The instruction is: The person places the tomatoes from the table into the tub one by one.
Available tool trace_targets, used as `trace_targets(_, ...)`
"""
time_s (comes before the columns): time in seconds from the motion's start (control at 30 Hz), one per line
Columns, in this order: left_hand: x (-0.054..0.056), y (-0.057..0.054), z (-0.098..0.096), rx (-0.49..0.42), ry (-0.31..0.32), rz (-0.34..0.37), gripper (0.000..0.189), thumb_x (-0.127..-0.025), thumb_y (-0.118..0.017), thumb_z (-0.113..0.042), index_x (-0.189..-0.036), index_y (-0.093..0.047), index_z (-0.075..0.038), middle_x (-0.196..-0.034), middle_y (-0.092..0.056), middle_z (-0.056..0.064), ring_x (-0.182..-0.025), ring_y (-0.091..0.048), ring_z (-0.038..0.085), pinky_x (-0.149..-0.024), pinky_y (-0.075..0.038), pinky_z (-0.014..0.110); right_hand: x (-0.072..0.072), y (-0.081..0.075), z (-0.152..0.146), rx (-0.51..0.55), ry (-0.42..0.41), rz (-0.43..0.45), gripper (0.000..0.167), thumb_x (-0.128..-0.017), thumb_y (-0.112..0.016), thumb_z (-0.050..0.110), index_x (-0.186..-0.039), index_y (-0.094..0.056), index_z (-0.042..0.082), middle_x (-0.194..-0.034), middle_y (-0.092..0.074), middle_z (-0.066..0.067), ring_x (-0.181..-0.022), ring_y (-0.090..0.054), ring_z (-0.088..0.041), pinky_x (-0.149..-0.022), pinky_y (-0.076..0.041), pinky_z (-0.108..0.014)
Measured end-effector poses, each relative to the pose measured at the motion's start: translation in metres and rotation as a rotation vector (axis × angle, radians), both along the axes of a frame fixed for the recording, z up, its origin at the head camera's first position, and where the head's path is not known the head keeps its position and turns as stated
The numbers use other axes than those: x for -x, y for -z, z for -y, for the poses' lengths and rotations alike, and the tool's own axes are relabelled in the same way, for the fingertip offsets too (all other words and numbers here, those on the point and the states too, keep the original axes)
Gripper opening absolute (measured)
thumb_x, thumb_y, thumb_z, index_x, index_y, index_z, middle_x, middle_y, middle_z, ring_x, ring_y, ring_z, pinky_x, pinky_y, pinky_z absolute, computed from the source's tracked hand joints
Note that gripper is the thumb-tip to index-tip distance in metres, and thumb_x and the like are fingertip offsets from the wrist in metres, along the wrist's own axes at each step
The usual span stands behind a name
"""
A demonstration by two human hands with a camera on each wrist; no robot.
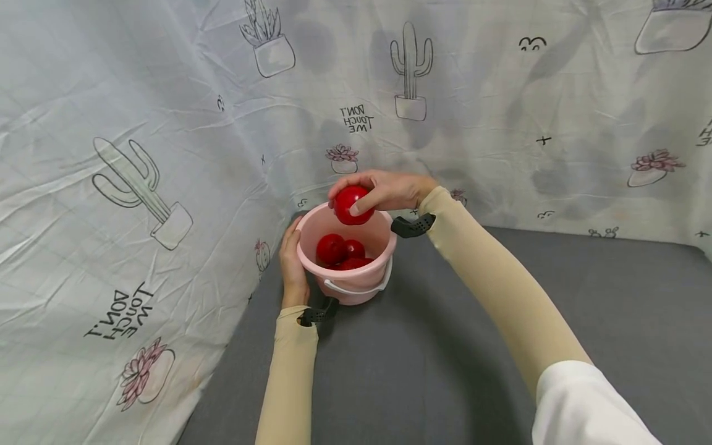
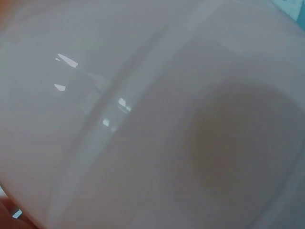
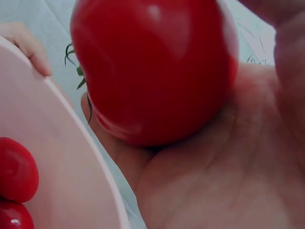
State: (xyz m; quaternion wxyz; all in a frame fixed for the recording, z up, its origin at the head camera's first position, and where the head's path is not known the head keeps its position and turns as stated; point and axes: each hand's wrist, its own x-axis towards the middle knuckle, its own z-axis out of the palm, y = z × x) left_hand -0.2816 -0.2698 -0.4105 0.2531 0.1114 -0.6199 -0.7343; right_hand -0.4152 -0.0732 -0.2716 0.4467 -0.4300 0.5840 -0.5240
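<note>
In the head view my right hand (image 1: 384, 188) holds a red tomato (image 1: 351, 205) above the far rim of a pink bucket (image 1: 356, 287), thumb on the near side and fingers around the far side. Its thin green stem shows in the right wrist view, where the tomato (image 3: 157, 71) lies against the palm. Several red tomatoes (image 1: 332, 248) lie inside the bucket. Along the bucket's left outer wall rests my left hand (image 1: 292, 272), its fingers reaching up to the rim. The bucket wall (image 2: 143, 143) fills the left wrist view, blurred and close.
A white handle (image 1: 358, 292) hangs down the bucket's near side. The bucket stands on a dark grey surface (image 1: 423, 371). Behind and to the left hangs a pale cloth (image 1: 473, 142) printed with cacti and mirrored lettering.
</note>
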Motion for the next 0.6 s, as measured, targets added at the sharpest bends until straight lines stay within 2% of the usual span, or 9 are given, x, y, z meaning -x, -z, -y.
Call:
trace_targets(0.17,-0.0007,-0.0008,0.0,-0.007,0.0,-0.001,0.045,-0.105,-0.037,-0.031,-0.145,-0.055,-0.021,-0.147,-0.055,0.001,-0.136,-0.049,0.017,-0.121,-0.035,0.039,-0.0022,0.0028,-0.0014,-0.029,0.015,-0.002,0.045,-0.084,-0.066,-0.002,-0.125,-0.063,0.016,-0.137,-0.052,-0.015,-0.126,-0.051,-0.03,-0.096,-0.057,-0.039)
trace_targets(0.3,-0.0009,-0.0003,-0.0001,-0.008,0.002,-0.002,0.045,-0.105,-0.037,-0.03,-0.145,-0.054,-0.02,-0.148,-0.055,0.002,-0.136,-0.049,0.018,-0.121,-0.035,0.039,-0.0025,0.0044,-0.0026,-0.031,0.008,-0.005,0.045,-0.086,-0.066,0.0,-0.128,-0.061,0.015,-0.137,-0.054,-0.013,-0.127,-0.05,-0.029,-0.1,-0.055,-0.04)
trace_targets(0.43,-0.0003,0.0006,-0.0001,-0.011,0.004,-0.001,0.045,-0.105,-0.037,-0.031,-0.145,-0.055,-0.021,-0.148,-0.055,0.001,-0.136,-0.049,0.017,-0.12,-0.035,0.038,-0.0012,0.0053,-0.0033,0.057,-0.008,-0.03,0.053,-0.087,-0.077,0.017,-0.136,-0.057,0.007,-0.135,-0.06,-0.008,-0.129,-0.053,-0.026,-0.113,-0.046,-0.044)
trace_targets(0.53,0.0002,0.0006,0.0,-0.017,0.004,-0.004,0.045,-0.105,-0.038,-0.03,-0.145,-0.055,-0.02,-0.148,-0.055,0.001,-0.136,-0.049,0.017,-0.12,-0.035,0.038,-0.0003,0.0044,-0.003,0.135,-0.023,-0.034,0.069,-0.082,-0.085,0.032,-0.138,-0.056,0.003,-0.132,-0.064,-0.005,-0.13,-0.056,-0.024,-0.121,-0.034,-0.051)
trace_targets(0.6,0.0002,0.0003,0.0001,-0.014,0.004,-0.006,0.045,-0.105,-0.038,-0.03,-0.146,-0.054,-0.019,-0.148,-0.055,0.003,-0.137,-0.049,0.019,-0.121,-0.035,0.039,-0.0005,0.003,-0.003,0.157,-0.039,-0.028,0.07,-0.079,-0.087,0.036,-0.136,-0.059,0.005,-0.131,-0.065,-0.005,-0.13,-0.057,-0.024,-0.122,-0.031,-0.053)
